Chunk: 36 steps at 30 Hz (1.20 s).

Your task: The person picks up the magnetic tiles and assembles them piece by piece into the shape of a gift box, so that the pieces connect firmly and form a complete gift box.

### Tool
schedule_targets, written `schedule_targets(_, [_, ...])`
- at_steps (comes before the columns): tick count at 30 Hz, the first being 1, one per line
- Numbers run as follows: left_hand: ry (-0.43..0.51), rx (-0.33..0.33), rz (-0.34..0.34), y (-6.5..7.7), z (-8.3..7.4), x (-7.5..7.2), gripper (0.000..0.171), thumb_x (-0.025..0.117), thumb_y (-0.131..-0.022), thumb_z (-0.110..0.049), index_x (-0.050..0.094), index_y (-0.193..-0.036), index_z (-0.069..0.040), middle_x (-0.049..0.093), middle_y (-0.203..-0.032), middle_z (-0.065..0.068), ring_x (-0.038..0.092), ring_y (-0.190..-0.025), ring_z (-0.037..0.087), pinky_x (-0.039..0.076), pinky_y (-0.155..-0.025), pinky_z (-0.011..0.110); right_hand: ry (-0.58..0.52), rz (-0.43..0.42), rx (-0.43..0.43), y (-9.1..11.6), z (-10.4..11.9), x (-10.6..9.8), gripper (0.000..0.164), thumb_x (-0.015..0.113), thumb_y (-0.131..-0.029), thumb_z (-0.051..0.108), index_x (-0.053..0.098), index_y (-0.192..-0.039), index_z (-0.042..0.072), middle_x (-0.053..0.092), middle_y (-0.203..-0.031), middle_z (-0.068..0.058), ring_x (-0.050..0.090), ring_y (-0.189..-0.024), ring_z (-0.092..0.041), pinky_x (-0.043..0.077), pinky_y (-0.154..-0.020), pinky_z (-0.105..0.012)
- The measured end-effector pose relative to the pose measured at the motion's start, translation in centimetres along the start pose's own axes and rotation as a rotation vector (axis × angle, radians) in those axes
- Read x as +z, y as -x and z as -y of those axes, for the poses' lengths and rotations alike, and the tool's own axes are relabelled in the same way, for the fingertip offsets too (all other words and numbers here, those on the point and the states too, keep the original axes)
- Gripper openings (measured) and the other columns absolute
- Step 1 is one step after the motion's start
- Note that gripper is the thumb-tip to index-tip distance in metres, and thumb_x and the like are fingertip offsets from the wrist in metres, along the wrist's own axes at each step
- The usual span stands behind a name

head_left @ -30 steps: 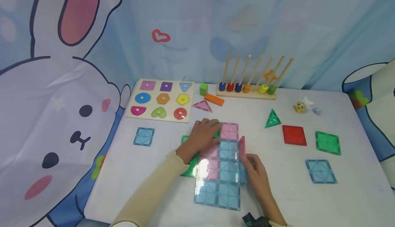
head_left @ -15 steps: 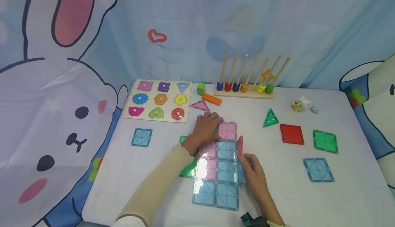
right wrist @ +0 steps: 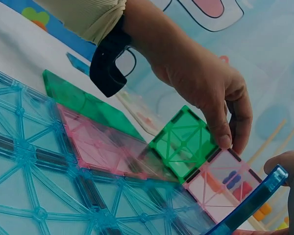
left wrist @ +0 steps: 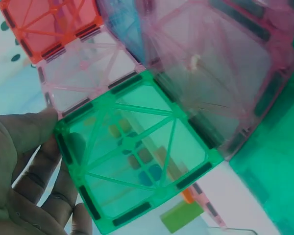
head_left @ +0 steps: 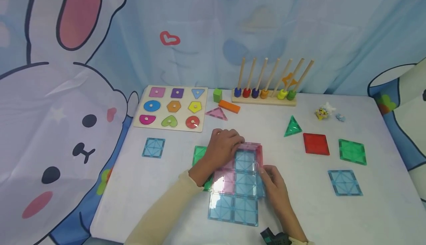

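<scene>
A: What's the left hand [head_left: 222, 147] doing?
B: Its thumb and fingers pinch the far panels at the corner where a green tile [right wrist: 183, 143] and a pale pink tile [right wrist: 218, 181] meet edge to edge.
A: How do those two look?
B: See-through squares, with ribs meeting at a central hub and dark strips set into their frames. Both stand raised on the far side of the flat tiles.
A: And the right hand [head_left: 275, 185]?
B: At the right side, its thumb touching the upright panels there, a red tile [left wrist: 54, 23] and, nearer, a blue tile [right wrist: 252, 199] seen edge-on. I can't tell whether its fingers grasp them or only brace them.
A: What lies flat between the hands?
B: Glossy blue squares [head_left: 245, 184] on the right and along the near row, pink squares [head_left: 224, 182] to their left, all in the middle of the white table [head_left: 166, 185]. Green squares [head_left: 199, 154] edge the left side, partly hidden under the left arm.
A: Anything farther back?
B: A shape puzzle board [head_left: 163, 98], far left, and a peg rack [head_left: 264, 101] right of it.
</scene>
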<state>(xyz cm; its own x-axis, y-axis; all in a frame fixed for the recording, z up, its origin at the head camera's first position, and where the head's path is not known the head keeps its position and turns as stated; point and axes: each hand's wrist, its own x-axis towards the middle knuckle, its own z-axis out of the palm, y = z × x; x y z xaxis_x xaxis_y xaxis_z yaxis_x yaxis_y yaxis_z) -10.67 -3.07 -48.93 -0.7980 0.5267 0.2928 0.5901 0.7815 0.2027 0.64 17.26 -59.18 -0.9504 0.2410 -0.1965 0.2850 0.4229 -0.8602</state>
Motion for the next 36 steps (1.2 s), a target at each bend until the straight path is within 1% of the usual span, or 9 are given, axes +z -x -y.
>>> schedule_targets(4, [0.013, -0.003, -0.031, 0.5, 0.1, 0.3, 0.016, 0.061, -0.091, -0.029, 0.068, -0.105, -0.034, 0.062, -0.102, -0.015, 0.056, -0.097, 0.007, 0.036, -0.090, 0.036, 0.014, 0.001, 0.000, -0.2, -0.2, 0.1, 0.067, 0.036, -0.081, 0.078, 0.052, -0.119, 0.025, 0.057, -0.113, 0.005, 0.054, -0.096, -0.016, 0.046, -0.080, -0.037])
schedule_targets(7, [0.038, -0.056, -0.029, 1.5, 0.6, 0.5, 0.022, 0.061, -0.090, -0.034, 0.065, -0.112, -0.033, 0.060, -0.110, -0.014, 0.053, -0.105, 0.009, 0.036, -0.091, 0.037, 0.014, -0.003, 0.000, -0.3, -0.8, 0.4, 0.066, 0.037, -0.081, 0.078, 0.052, -0.120, 0.026, 0.056, -0.114, 0.005, 0.053, -0.097, -0.016, 0.046, -0.082, -0.040])
schedule_targets(10, [0.096, -0.180, -0.055, 4.0, 1.2, 0.2, 0.033, 0.064, -0.088, -0.035, 0.060, -0.121, -0.028, 0.055, -0.120, -0.009, 0.049, -0.113, 0.013, 0.037, -0.090, 0.040, 0.016, -0.001, -0.015, 0.0, -0.7, 0.4, 0.067, 0.035, -0.082, 0.077, 0.052, -0.120, 0.025, 0.056, -0.114, 0.006, 0.052, -0.098, -0.015, 0.045, -0.084, -0.040])
schedule_targets(16, [0.157, -0.493, -0.198, 10.7, 2.3, 0.0, 0.050, 0.072, -0.082, -0.028, 0.056, -0.128, -0.019, 0.050, -0.129, 0.000, 0.045, -0.115, 0.022, 0.038, -0.082, 0.043, 0.014, 0.037, -0.050, 0.7, 0.7, -0.4, 0.064, 0.032, -0.090, 0.069, 0.051, -0.125, 0.019, 0.054, -0.121, -0.002, 0.050, -0.105, -0.020, 0.044, -0.090, -0.047])
schedule_targets(21, [0.148, -0.568, -0.095, 13.6, 2.8, 0.3, 0.056, 0.069, -0.084, -0.036, 0.052, -0.133, -0.017, 0.046, -0.134, 0.003, 0.044, -0.118, 0.025, 0.038, -0.084, 0.045, 0.049, 0.022, -0.041, 0.6, 0.5, -0.6, 0.068, 0.035, -0.087, 0.072, 0.048, -0.128, 0.020, 0.052, -0.127, -0.002, 0.050, -0.106, -0.020, 0.045, -0.086, -0.047])
schedule_targets(25, [0.065, -0.658, -0.019, 15.0, 2.9, 0.2, 0.063, 0.071, -0.081, -0.037, 0.051, -0.134, -0.010, 0.044, -0.133, 0.008, 0.041, -0.118, 0.028, 0.039, -0.086, 0.047, 0.020, 0.040, -0.050, 0.4, 0.1, -0.6, 0.077, 0.028, -0.084, 0.077, 0.048, -0.129, 0.018, 0.052, -0.128, -0.003, 0.049, -0.114, -0.022, 0.043, -0.093, -0.050])
schedule_targets(29, [0.075, -0.645, 0.028, 15.4, 2.7, 0.3, 0.064, 0.070, -0.082, -0.039, 0.052, -0.134, -0.006, 0.044, -0.134, 0.009, 0.040, -0.118, 0.029, 0.040, -0.086, 0.046, 0.003, 0.059, -0.068, 0.6, 0.4, -0.8, 0.073, 0.026, -0.088, 0.072, 0.048, -0.130, 0.016, 0.051, -0.129, -0.005, 0.047, -0.116, -0.023, 0.040, -0.096, -0.052])
schedule_targets(32, [0.213, -0.654, 0.028, 15.2, 2.4, 0.4, 0.062, 0.066, -0.086, -0.039, 0.051, -0.134, -0.004, 0.043, -0.135, 0.009, 0.040, -0.118, 0.027, 0.040, -0.089, 0.043, 0.004, 0.051, -0.062, 0.5, 0.2, -0.8, 0.072, 0.027, -0.088, 0.072, 0.048, -0.129, 0.016, 0.052, -0.127, -0.003, 0.048, -0.112, -0.020, 0.041, -0.094, -0.049])
schedule_targets(36, [0.421, -0.778, -0.043, 14.8, 2.5, -0.1, 0.049, 0.066, -0.088, -0.035, 0.055, -0.127, -0.007, 0.048, -0.125, 0.005, 0.050, -0.107, 0.018, 0.046, -0.083, 0.036, 0.002, 0.048, -0.045, -0.1, -0.8, -0.2, 0.078, 0.026, -0.083, 0.079, 0.050, -0.127, 0.019, 0.054, -0.125, 0.002, 0.049, -0.110, -0.015, 0.041, -0.093, -0.044])
